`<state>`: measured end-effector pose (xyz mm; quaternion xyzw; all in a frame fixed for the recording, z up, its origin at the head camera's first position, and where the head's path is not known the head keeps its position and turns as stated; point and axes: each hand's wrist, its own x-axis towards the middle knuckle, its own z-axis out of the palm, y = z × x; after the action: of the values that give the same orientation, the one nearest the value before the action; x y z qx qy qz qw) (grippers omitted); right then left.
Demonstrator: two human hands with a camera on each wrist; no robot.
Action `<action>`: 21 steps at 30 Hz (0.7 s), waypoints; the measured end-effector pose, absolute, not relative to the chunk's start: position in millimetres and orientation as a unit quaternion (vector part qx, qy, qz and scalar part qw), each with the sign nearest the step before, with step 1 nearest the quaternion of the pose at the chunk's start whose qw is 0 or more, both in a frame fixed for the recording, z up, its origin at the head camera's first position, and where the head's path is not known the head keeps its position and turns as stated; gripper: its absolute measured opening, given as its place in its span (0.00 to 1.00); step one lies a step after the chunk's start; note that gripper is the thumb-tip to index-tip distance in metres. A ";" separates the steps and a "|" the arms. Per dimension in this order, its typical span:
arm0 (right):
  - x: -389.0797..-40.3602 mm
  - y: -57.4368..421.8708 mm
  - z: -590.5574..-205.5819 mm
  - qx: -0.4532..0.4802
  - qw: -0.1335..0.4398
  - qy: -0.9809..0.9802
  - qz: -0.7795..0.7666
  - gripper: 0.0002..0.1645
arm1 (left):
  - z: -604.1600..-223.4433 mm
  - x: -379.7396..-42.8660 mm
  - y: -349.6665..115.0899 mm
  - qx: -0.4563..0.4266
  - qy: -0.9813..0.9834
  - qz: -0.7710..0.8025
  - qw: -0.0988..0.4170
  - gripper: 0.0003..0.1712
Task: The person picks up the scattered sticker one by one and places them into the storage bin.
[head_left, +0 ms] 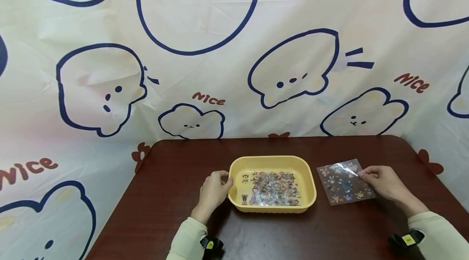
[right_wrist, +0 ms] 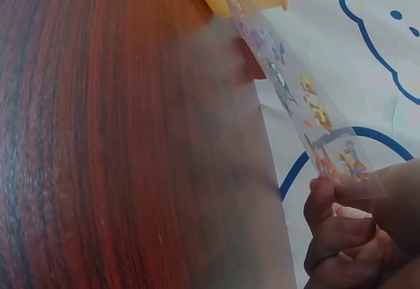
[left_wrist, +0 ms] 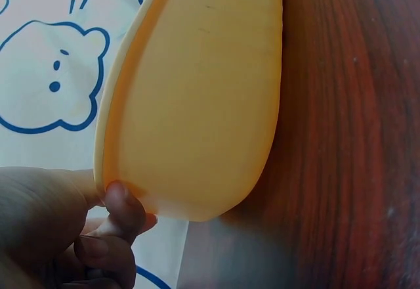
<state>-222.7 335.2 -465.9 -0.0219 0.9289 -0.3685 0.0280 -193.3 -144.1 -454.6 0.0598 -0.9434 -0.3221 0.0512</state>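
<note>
A yellow plastic basin stands on the table, with a stack of transparent sticker sheets printed with small cartoon figures lying in it. My left hand pinches the basin's left rim between thumb and fingers; the left wrist view shows the basin's outer wall beside that hand. To the right of the basin, my right hand pinches the right edge of a single clear sticker sheet. In the right wrist view this sheet slants upward from the thumb and fingers, apart from the basin.
The dark brown wooden table has rounded far corners. Behind it and at both sides hangs a pale cloth with blue-outlined cartoon bears. Each wrist carries a black strap with a small device, near the pale sleeves.
</note>
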 end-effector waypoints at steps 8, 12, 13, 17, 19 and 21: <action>-220.7 332.6 -461.4 -0.026 0.020 0.922 -0.385 0.22 | -455.1 -192.2 -143.7 0.057 -0.943 -0.322 0.054 0.16; -220.7 329.9 -457.5 -0.025 0.015 0.921 -0.389 0.23 | -455.8 -192.1 -143.7 0.058 -0.943 -0.324 0.052 0.16; -221.0 329.3 -456.2 -0.026 0.013 0.920 -0.390 0.24 | -456.0 -192.2 -143.7 0.057 -0.943 -0.325 0.053 0.16; -223.1 327.4 -449.2 -0.033 0.003 0.918 -0.395 0.24 | -455.1 -192.5 -143.7 0.058 -0.942 -0.326 0.054 0.16; -224.0 326.5 -445.5 -0.036 -0.001 0.917 -0.398 0.24 | -454.9 -192.8 -143.7 0.057 -0.942 -0.327 0.054 0.16; -224.4 325.4 -442.3 -0.037 -0.001 0.915 -0.401 0.24 | -454.8 -193.1 -144.0 0.056 -0.942 -0.327 0.054 0.16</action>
<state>-224.4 325.4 -442.3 -0.0366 0.9154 -0.4009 -0.0008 -193.1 -144.0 -454.8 0.0558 -0.9420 -0.3266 0.0540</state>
